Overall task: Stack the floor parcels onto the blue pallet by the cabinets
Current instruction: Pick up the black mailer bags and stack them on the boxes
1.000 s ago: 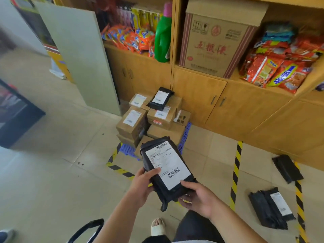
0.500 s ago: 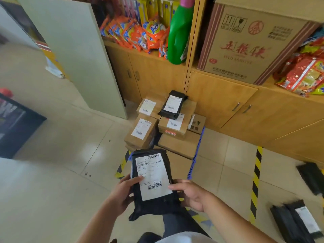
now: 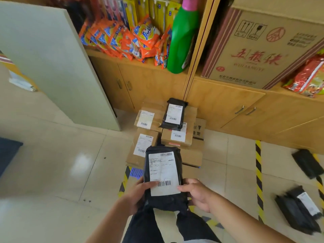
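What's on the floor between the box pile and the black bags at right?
Bare tile and a yellow-black tape stripe, between box pile and black bags; head view shows it.

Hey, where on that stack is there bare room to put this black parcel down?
The low box at the front right has a bare top, bordered by the taller labelled box behind it. The front left box is free too. The back is crowded: a black bag lies across boxes there.

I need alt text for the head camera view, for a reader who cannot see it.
The left hand and right hand hold a black parcel with a white label near cardboard boxes stacked on a blue pallet beside wooden cabinets. More black parcels lie on the tiled floor at the right.
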The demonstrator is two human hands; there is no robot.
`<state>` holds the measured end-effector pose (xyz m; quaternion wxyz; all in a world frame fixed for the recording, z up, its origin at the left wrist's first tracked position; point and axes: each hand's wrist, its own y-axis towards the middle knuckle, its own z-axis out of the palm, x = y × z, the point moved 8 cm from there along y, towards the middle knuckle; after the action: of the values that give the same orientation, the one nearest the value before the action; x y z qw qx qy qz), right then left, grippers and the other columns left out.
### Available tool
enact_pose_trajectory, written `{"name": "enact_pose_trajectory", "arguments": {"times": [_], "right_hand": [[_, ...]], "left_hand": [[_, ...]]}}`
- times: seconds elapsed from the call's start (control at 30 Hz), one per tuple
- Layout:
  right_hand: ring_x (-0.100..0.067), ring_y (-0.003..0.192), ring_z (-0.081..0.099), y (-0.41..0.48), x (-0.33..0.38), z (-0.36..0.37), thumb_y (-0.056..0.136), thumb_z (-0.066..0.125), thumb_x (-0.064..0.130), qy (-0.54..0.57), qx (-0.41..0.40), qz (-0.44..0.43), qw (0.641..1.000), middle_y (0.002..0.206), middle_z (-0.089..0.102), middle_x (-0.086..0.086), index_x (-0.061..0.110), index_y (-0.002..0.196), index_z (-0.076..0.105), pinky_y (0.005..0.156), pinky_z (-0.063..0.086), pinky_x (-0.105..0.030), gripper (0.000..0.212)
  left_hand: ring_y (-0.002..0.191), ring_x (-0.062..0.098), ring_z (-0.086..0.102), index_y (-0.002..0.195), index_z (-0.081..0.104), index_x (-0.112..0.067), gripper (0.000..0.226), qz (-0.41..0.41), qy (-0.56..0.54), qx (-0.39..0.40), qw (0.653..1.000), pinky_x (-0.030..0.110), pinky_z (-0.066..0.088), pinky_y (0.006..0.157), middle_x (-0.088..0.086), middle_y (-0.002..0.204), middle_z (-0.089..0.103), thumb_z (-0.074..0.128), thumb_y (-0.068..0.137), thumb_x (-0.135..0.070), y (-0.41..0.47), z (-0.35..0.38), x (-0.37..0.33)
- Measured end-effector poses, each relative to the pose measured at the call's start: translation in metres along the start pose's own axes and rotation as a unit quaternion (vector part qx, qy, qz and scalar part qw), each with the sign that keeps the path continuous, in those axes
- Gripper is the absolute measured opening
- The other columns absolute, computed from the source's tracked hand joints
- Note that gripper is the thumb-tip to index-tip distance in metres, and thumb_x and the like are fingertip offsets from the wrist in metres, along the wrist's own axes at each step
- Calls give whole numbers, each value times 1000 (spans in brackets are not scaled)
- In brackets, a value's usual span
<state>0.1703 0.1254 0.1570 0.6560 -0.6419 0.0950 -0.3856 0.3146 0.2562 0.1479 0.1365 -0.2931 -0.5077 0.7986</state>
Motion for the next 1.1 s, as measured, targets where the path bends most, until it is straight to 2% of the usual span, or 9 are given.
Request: {"name": "enact_pose_trajectory", "arguments": {"times": [0.1,0.17,0.23,0.3,0.43,0.53,0.63,0.83,1.1], "right_hand": [[-34,104,69,20,9,7,95,61,8,48,-51,4,998,104,77,-10,9,116,66,92,54,-52,22],[-31,101,69,36,20,14,96,60,10,76,-77,3,994,101,78,-8,9,115,68,81,57,-44,21],[-25,94,72,56,33,19,97,61,14,91,-113,-6,989,97,78,-5,10,113,69,69,55,-34,18],[-23,96,71,82,42,19,97,62,24,97,-163,-11,982,103,76,-4,14,115,67,76,59,-38,22],[-24,116,60,142,68,-9,91,67,37,-6,-257,-18,966,132,61,-3,22,137,55,99,52,-44,50],[-22,130,51,193,117,-45,94,64,30,-107,-294,-75,947,149,47,-3,23,145,46,92,43,-28,55],[-22,136,43,249,178,-81,96,61,28,-239,-338,-159,896,153,37,-4,27,152,37,95,40,-25,61],[-30,152,6,345,217,-85,97,54,32,-449,-287,-114,839,167,2,5,38,156,14,117,25,-57,72],[-27,154,-1,373,194,-80,94,57,27,-456,-239,-96,852,167,-14,5,35,159,3,121,24,-51,85]], "left_hand": [[110,34,67,129,58,-17,59,-40,40,48,997,49,52,97,11,120,70,81,76,-9,28,-13,-21],[109,33,68,131,57,-17,73,-52,58,57,995,48,54,95,10,120,71,89,66,-14,50,-24,-39],[98,30,72,128,58,-17,67,-48,70,31,996,39,60,79,9,112,74,88,68,-13,74,-41,-58],[91,32,74,126,58,-17,64,-23,63,-22,997,38,61,71,11,106,75,86,69,-10,106,-62,-83],[82,37,73,128,52,-7,56,28,26,-98,994,41,62,65,19,107,72,78,79,-5,182,-92,-138],[75,26,73,122,57,-9,37,71,49,-112,990,29,59,54,16,111,72,70,87,-5,245,-99,-188],[85,27,74,122,59,-13,33,103,77,-111,985,34,62,66,11,114,71,65,91,-6,311,-96,-235],[87,19,72,122,61,-19,29,139,128,-115,975,32,61,71,0,107,72,61,95,-10,394,-74,-293],[89,17,67,133,55,-27,38,200,324,-202,902,27,54,64,-5,117,68,58,96,-19,434,-74,-315]]}}
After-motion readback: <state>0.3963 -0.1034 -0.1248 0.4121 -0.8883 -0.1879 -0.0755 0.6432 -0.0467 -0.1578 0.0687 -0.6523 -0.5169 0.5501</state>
